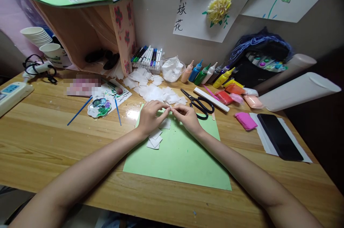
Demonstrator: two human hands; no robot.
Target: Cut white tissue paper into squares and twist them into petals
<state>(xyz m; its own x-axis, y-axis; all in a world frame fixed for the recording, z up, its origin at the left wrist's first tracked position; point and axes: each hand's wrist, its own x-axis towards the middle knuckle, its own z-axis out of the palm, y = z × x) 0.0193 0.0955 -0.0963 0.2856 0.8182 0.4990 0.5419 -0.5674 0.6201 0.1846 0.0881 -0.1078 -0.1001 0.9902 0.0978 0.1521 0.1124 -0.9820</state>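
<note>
Above the far part of a green paper sheet [182, 160], my left hand [152, 115] and my right hand [186, 116] meet fingertip to fingertip. Between them they pinch a small piece of white paper [168, 105], mostly hidden by the fingers. Small white paper squares [155, 139] lie overlapping on the green sheet, just below my left hand. Black-handled scissors [200, 105] rest beyond my right hand, partly on the sheet. A loose heap of white paper pieces [158, 92] spreads on the table behind both hands.
Paint bottles [201, 74], a marker box [147, 58] and a bowl of white paper [173, 69] line the wall. A paint palette [99, 107] with brushes lies left. At the right are clay packets [224, 97] and a phone [279, 136]. A cardboard box [123, 38] stands back left.
</note>
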